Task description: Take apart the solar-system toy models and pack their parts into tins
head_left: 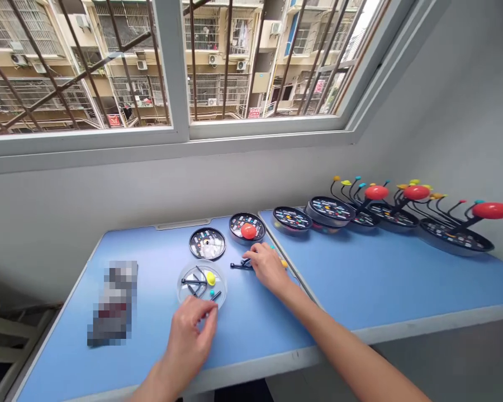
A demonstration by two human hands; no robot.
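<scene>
My left hand (195, 329) is at the front rim of a clear round dish (180, 296), thumb and forefinger pinched together. What they hold, if anything, is too small to make out. Inside the dish lie several black rods (194, 282), a yellow oval piece (210, 278) and a tiny teal piece (212, 292). Farther right, my right hand (268, 267) is closed over loose parts on the table. Black rods (238, 266) stick out left of its fingertips, and an orange piece (284, 263) shows behind it. Whatever its fingers grip is hidden.
Behind the dish lies a black round patterned lid (207, 243); beside it, a similar round base (237, 223) carries a red ball (248, 231). Stacked round containers (292, 219) and assembled pieces with red ovals (492, 210) line the table's back right. A blurred packet (113, 301) lies left.
</scene>
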